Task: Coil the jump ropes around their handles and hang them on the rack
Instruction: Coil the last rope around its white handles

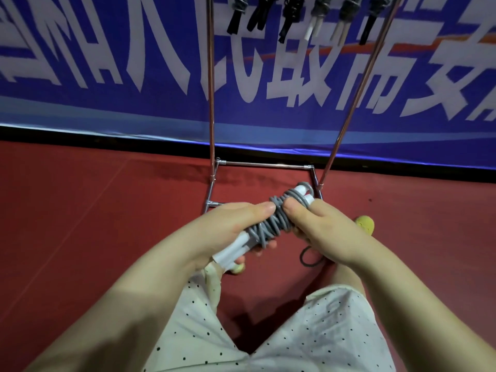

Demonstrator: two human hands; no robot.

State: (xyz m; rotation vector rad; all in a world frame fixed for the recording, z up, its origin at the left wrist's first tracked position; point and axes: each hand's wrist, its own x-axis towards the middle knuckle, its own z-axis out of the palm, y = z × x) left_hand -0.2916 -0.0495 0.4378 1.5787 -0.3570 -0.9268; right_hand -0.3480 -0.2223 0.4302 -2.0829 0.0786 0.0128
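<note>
I hold a jump rope (271, 224) with two white handles side by side and grey cord wound tightly round them. My left hand (230, 226) grips the lower end of the bundle, thumb lying along the coils. My right hand (319, 226) grips the upper part, thumb pressed on the cord. The handle tips stick out beyond both hands. Ahead stands a metal rack (212, 103) with two upright poles and a floor frame. Several coiled ropes (287, 17) with black or white handles hang from its top.
The floor is a red mat (94, 210). A blue banner with white characters (134, 63) runs behind the rack. A dark cord loop (308, 257) lies on the mat under my right hand. Yellow shoes (365, 224) show below my hands.
</note>
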